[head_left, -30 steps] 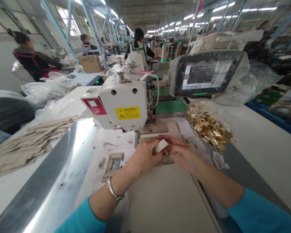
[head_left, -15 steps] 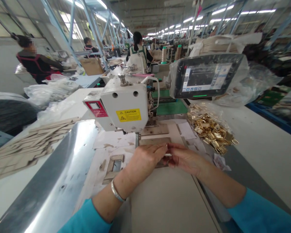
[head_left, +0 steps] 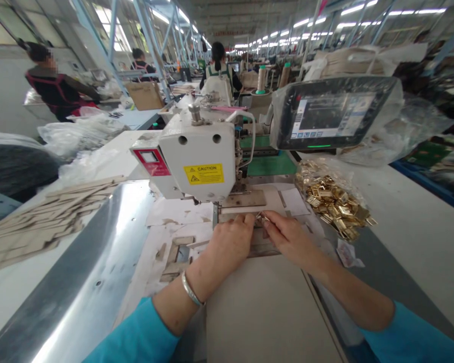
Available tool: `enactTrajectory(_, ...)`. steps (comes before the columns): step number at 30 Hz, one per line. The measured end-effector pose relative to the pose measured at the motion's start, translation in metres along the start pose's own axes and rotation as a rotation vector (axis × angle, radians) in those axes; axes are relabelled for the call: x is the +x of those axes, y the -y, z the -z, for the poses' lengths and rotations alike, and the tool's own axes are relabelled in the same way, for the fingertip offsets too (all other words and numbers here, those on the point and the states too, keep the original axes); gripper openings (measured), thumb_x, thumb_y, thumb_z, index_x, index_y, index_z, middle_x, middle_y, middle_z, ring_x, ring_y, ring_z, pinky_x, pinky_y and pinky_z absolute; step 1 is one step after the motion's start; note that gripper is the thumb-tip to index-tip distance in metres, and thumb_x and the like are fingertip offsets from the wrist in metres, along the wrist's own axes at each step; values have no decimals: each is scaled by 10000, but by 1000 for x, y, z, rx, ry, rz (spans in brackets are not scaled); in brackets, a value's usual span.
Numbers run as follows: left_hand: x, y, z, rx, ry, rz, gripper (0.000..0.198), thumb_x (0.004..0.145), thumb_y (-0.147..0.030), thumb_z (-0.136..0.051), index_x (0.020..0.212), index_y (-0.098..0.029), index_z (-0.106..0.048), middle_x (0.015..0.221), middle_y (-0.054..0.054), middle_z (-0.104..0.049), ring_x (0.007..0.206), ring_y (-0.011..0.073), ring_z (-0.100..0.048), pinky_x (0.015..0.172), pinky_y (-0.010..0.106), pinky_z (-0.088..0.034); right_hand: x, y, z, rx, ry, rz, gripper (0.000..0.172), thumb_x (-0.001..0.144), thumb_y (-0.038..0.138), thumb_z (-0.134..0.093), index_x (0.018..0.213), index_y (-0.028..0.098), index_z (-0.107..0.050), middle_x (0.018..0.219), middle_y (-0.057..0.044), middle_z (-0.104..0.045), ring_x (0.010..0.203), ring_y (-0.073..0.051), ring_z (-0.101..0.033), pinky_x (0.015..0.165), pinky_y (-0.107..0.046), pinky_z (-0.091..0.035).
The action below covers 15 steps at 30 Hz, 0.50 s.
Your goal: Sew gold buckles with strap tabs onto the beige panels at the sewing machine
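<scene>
My left hand (head_left: 232,237) is closed, its fingertips meeting those of my right hand in front of the sewing machine head (head_left: 196,161). A narrow beige strip (head_left: 199,244) sticks out to the left from under my left hand. My right hand (head_left: 287,233) pinches a small shiny metal buckle (head_left: 263,217), mostly covered by the fingers. Both hands hover over a flat beige clamp plate (head_left: 265,247). Closer to me lies a large beige panel (head_left: 265,307).
A bag of gold buckles (head_left: 336,204) lies open at right, below the control screen (head_left: 333,116). Stacked beige strips (head_left: 53,217) lie on the left, beside a shiny metal plate (head_left: 109,252). A beige frame piece (head_left: 174,257) rests left of my hands. Other people work farther back.
My hands have shifted slightly up and stay together. The buckle now shows between the fingertips, and the strip's end shows left of my left hand. The view has tilted a little.
</scene>
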State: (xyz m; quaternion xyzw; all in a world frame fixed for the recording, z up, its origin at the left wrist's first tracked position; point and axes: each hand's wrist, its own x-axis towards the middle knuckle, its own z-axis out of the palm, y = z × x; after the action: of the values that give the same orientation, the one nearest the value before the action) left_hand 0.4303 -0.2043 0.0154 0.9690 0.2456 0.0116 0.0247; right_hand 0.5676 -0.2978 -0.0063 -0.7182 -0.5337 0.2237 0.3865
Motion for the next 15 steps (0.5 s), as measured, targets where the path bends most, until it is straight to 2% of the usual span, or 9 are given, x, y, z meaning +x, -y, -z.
enactTrajectory(3, 3, -2, 0, 12, -2, -35, 210, 927, -115, -371, 1088, -167, -495, 911, 102, -682, 795, 284, -716, 634, 374, -562, -3, -5, -3, -229, -72, 155, 370, 936, 206, -349, 1239, 123, -543, 1078, -164, -684, 948, -270, -659, 850, -403, -479)
enactTrajectory(5, 6, -3, 0, -22, 19, -18, 228, 918, -79, -351, 1082, -142, -496, 867, 116, -686, 783, 283, -720, 633, 365, -558, -5, -6, -7, -288, -37, 187, 434, 912, 159, -364, 1323, 123, -496, 1193, -189, -645, 1038, -296, -638, 896, -421, -469)
enactTrajectory(7, 11, -5, -3, -89, 35, -1, 242, 908, -54, -347, 1091, -114, -493, 854, 132, -691, 789, 275, -721, 643, 349, -553, -8, -2, -9, -315, -6, 181, 466, 879, 129, -391, 1335, 141, -488, 1211, -189, -632, 1055, -306, -629, 892, -412, -471)
enactTrajectory(9, 18, -7, -8, -165, 23, 9, 253, 908, -55, -364, 1132, -95, -473, 864, 133, -698, 795, 259, -717, 647, 330, -547, -10, 3, -9, -325, 8, 140, 433, 873, 135, -395, 1291, 161, -508, 1142, -175, -654, 991, -300, -642, 849, -397, -473)
enactTrajectory(12, 27, -10, -14, -167, -73, -57, 308, 940, -99, -381, 1245, -100, -422, 952, 117, -694, 823, 234, -703, 666, 319, -542, -6, 3, -3, -322, 11, 38, 275, 899, 201, -373, 1079, 183, -580, 946, -132, -685, 837, -270, -648, 776, -369, -457)
enactTrajectory(15, 28, -11, -19, -14, -242, -229, 333, 982, -159, -361, 1305, -125, -434, 1137, 124, -655, 1027, 241, -649, 879, 384, -512, 7, -12, 9, -240, 6, -43, 177, 852, 289, -456, 870, 188, -600, 823, -91, -676, 767, -234, -626, 727, -328, -439)
